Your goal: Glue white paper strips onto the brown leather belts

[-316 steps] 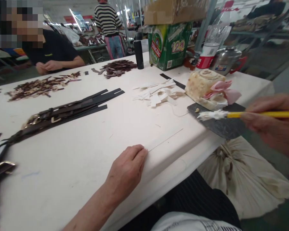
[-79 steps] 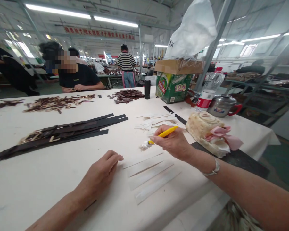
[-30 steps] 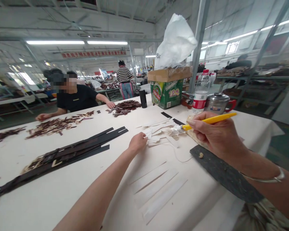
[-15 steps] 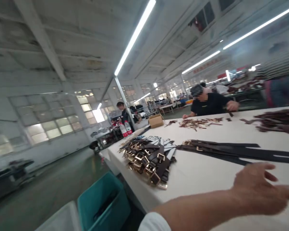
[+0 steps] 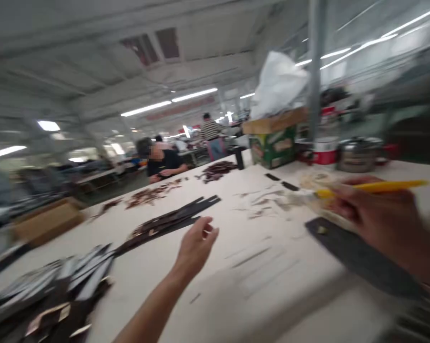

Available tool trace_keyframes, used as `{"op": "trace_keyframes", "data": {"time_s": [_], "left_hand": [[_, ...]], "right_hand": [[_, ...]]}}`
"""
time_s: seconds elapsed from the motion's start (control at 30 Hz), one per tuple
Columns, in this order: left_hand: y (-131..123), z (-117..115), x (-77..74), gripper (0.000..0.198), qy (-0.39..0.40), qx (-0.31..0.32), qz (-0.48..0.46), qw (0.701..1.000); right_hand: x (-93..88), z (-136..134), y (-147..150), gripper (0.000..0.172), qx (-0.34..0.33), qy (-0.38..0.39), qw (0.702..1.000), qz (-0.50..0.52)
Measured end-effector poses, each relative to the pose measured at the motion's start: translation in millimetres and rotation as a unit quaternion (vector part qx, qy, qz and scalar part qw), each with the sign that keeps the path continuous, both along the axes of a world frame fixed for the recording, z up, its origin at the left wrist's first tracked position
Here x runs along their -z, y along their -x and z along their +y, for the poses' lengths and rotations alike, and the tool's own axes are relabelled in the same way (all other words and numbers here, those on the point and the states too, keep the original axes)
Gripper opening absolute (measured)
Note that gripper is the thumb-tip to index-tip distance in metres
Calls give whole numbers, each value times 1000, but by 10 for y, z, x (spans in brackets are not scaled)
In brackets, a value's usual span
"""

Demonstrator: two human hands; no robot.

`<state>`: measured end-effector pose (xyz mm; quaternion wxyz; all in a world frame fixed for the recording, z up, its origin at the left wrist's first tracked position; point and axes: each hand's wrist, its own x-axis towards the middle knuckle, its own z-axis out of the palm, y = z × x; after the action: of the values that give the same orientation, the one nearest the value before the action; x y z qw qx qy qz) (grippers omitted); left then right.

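Observation:
My left hand (image 5: 197,245) is held over the white table with its fingers loosely curled and apart, and nothing shows in it. Just beyond it lies a bundle of dark straps (image 5: 179,214) with gold buckles. My right hand (image 5: 375,214) is closed around a slim yellow-handled tool (image 5: 390,186); its pale front end is blurred, pointing left over a crumpled beige cloth-like heap. Under my right hand is a dark flat board or mat (image 5: 347,247) with a small pale lump on it. A pile of buckled straps (image 5: 46,290) is at the lower left.
At the back right stand a green box (image 5: 275,147) topped by a white bag, a red-and-white container (image 5: 325,150) and a metal pot (image 5: 360,155). A metal post (image 5: 313,71) rises there. Across the table a co-worker (image 5: 165,162) sits by reddish-brown pieces (image 5: 152,194). A cardboard box (image 5: 48,219) is left.
My view has swung to the right, so the strap piles have shifted left. My right hand with the yellow-handled tool has come into view. My left hand stays open near the straps.

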<state>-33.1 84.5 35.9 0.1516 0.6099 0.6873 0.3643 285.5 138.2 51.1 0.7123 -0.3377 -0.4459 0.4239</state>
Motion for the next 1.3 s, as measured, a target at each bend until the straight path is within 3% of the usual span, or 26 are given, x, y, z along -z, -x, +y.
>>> {"op": "trace_keyframes", "data": {"time_s": [0.1,0.2,0.33,0.47,0.53,0.6,0.73,0.8,0.9,1.0,1.1,1.17,1.3], "left_hand": [[-386,721,192,45,32,90,137,986],[-1018,1188,353,52,43,171,206,963],[-1603,1622,566,50,57,248,256,933],[-1767,1845,653,27,88,277,260,921],[-1710,1883,562,19,102,276,238,925],[-1548,1884,373,14,117,271,199,935],[-941,1735,-66,29,143,250,95,953],[-576,1569,-152,36,144,218,26,965],[-108,1248,4,23,137,141,-43,979],[171,952,390,16,146,96,-41,984],[255,762,764,13,143,74,-14,987],[242,693,921,12,126,71,13,989],[228,609,995,19,68,77,64,993]], "right_hand": [[-105,-72,-472,28,72,14,997,-26],[-159,-59,-557,26,90,6,996,-23],[-84,-17,-568,21,97,-7,994,-51],[27,37,-580,22,109,11,991,-72],[64,60,-578,22,112,21,990,-79],[87,68,-577,20,108,17,990,-84],[73,51,-554,14,96,6,991,-97],[44,44,-504,14,102,15,989,-106],[18,48,-361,16,84,36,990,-103],[54,85,-157,16,42,32,992,-110],[153,178,70,16,-1,8,989,-146],[227,265,226,19,-26,-3,985,-171],[315,427,555,25,-66,2,969,-240]]}}
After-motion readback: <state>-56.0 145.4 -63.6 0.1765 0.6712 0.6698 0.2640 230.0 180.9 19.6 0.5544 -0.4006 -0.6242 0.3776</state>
